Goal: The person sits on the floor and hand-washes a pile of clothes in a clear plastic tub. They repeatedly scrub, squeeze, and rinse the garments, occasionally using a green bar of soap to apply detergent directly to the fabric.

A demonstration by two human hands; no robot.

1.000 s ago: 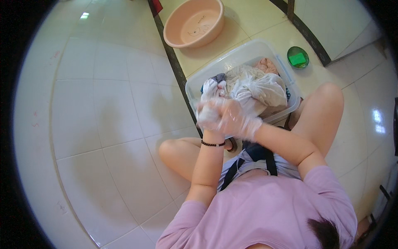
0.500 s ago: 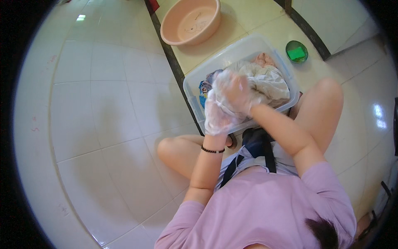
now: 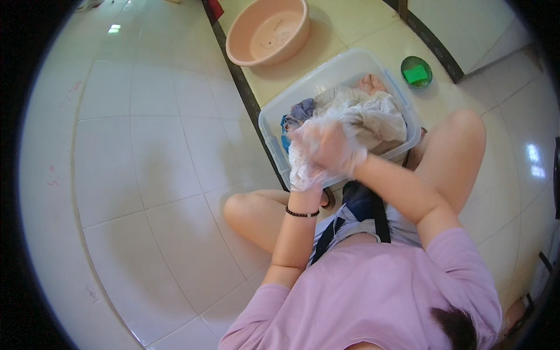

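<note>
Both my hands are together over the near side of a clear plastic tub [image 3: 415,131] of wet laundry. My left hand [image 3: 306,169], with a dark bead bracelet at its wrist, is closed on a bunched whitish cloth. My right hand [image 3: 341,150] presses on the same bunch from the right, its fingers smeared by motion. A white film, foam or thin clear gloves, covers both hands; I cannot tell which. Just beyond them in the tub lie a pale garment [image 3: 382,119], a grey-blue cloth [image 3: 302,109] and a peach cloth [image 3: 371,84].
A peach basin [image 3: 245,53] stands beyond the tub. To the tub's right sits a dark round dish [image 3: 425,83] holding a green block [image 3: 416,73]. A dark strip [image 3: 248,90] crosses the tiled floor left of the tub. My bent knees flank its near side.
My hands have moved down a little toward me, the right one rubbing over the left. More of the grey-blue cloth shows now. The tub, basin and dish stay in place.
</note>
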